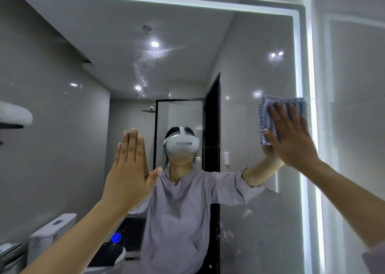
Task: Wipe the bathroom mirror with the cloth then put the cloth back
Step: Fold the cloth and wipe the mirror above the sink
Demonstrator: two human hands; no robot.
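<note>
I see my right hand [291,136] spread flat, fingers straight, pressing the blue-and-white cloth [264,115] against the mirror [239,65]. The cloth sits folded at the mirror's right side, about mid-height, just beside the lit strip [300,65] that runs down the edge. The hand covers most of it, and only its left and top borders show.

My left hand [129,169] is raised left of centre with its fingers straight and held together, holding nothing. I cannot tell whether its palm touches the glass.

Smeared droplets [143,65] streak the upper middle of the glass. In the reflection, a toilet [52,228] stands low on the left, with a small blue light [116,237] just to its right.
</note>
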